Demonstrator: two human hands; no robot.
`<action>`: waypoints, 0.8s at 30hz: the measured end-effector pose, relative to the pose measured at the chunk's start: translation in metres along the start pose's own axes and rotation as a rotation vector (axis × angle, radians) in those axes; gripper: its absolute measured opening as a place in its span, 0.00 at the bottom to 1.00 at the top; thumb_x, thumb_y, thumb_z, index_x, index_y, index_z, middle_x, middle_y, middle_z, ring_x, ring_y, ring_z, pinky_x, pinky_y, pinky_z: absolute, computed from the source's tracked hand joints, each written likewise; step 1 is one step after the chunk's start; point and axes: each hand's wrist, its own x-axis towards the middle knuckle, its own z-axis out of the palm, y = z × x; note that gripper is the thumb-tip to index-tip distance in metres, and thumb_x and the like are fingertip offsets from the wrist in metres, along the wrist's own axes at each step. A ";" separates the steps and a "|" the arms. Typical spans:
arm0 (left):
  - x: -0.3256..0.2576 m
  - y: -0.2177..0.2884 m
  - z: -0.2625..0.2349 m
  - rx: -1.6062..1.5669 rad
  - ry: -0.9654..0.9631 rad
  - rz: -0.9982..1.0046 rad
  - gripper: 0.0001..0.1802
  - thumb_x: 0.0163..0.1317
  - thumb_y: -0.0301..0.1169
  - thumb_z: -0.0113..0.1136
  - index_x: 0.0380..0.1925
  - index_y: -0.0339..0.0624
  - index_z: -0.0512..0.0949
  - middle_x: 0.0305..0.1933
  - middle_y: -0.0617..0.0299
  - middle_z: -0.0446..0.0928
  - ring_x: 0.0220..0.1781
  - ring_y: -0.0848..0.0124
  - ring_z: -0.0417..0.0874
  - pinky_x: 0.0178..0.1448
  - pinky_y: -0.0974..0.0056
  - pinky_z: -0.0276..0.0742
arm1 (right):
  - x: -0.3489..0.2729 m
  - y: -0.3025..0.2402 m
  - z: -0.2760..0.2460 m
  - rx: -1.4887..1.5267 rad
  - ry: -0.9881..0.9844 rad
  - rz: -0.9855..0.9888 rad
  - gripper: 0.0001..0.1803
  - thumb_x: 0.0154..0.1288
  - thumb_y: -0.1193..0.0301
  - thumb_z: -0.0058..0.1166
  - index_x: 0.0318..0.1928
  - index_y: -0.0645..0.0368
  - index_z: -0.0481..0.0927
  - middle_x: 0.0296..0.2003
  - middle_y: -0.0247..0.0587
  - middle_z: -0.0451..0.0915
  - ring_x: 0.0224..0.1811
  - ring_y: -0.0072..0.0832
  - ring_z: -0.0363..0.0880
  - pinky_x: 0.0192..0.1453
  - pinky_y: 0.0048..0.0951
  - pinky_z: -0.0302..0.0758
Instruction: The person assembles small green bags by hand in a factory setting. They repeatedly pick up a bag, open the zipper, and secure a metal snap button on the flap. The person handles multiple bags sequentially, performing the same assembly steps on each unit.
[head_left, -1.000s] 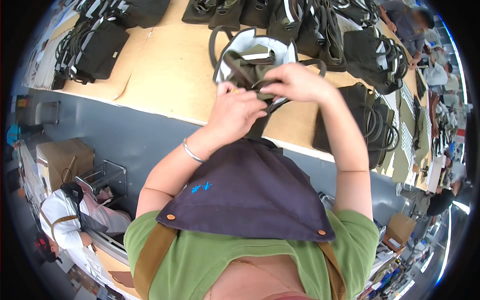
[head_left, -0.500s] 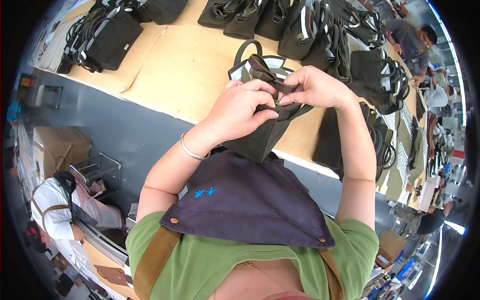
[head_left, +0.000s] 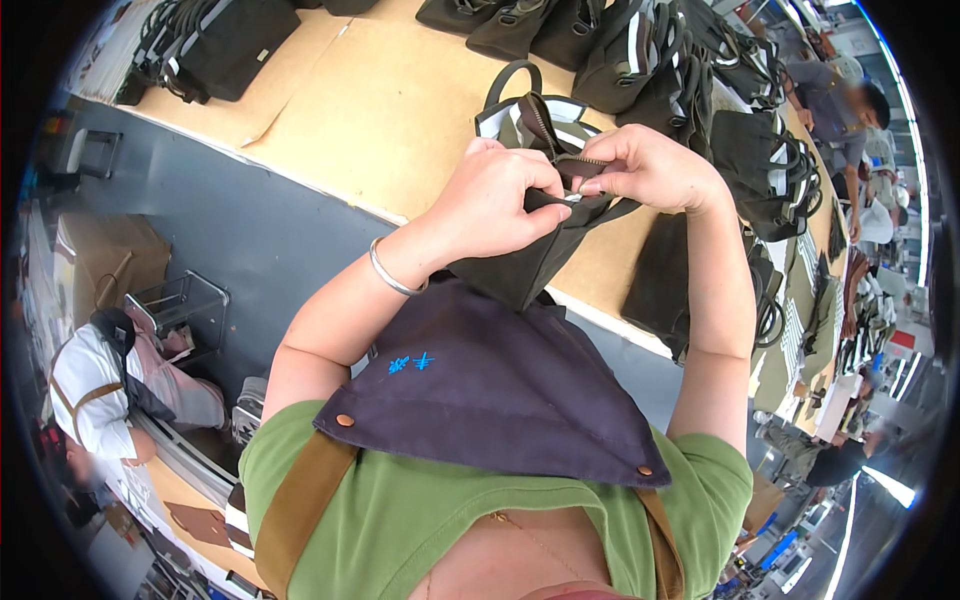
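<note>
Both hands are at the open top of a dark olive handbag, held tilted at the table's near edge. My left hand is closed, its thumb and fingers pinching the bag's upper edge. At the zipper's end, my right hand is closed in a pinch on the brown zipper strip, which has metal teeth. A striped lining in green and white shows beyond the zipper. One looped handle stands up at the bag's far side. The fingertips partly hide the bag's inside.
The tan-covered table carries rows of similar dark bags along the far side and right. More bags stand far left. A person in white sits at lower left; another person works at the far right.
My view has shifted slightly, so the bag and hands appear a little farther right. Both hands stay at the bag's opening, with the left fingers closer to the right ones.
</note>
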 end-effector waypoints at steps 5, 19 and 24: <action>0.001 -0.004 0.000 -0.043 0.029 -0.015 0.09 0.54 0.36 0.70 0.23 0.45 0.81 0.29 0.68 0.81 0.31 0.69 0.78 0.50 0.62 0.61 | 0.004 -0.011 0.000 -0.122 -0.020 -0.002 0.06 0.59 0.79 0.61 0.37 0.69 0.82 0.31 0.38 0.79 0.35 0.24 0.79 0.43 0.26 0.76; 0.001 -0.010 -0.001 -0.142 0.043 0.044 0.08 0.53 0.30 0.70 0.25 0.39 0.80 0.31 0.59 0.81 0.33 0.62 0.81 0.44 0.61 0.72 | 0.010 -0.020 0.000 -0.192 -0.032 -0.051 0.09 0.58 0.75 0.63 0.40 0.64 0.82 0.31 0.43 0.81 0.35 0.30 0.80 0.43 0.30 0.76; 0.004 -0.013 -0.001 -0.178 0.024 0.069 0.08 0.53 0.27 0.68 0.25 0.35 0.79 0.31 0.57 0.81 0.34 0.61 0.82 0.40 0.60 0.75 | 0.010 -0.016 0.001 -0.190 -0.036 -0.046 0.09 0.58 0.75 0.63 0.39 0.65 0.82 0.30 0.43 0.80 0.33 0.30 0.78 0.41 0.30 0.74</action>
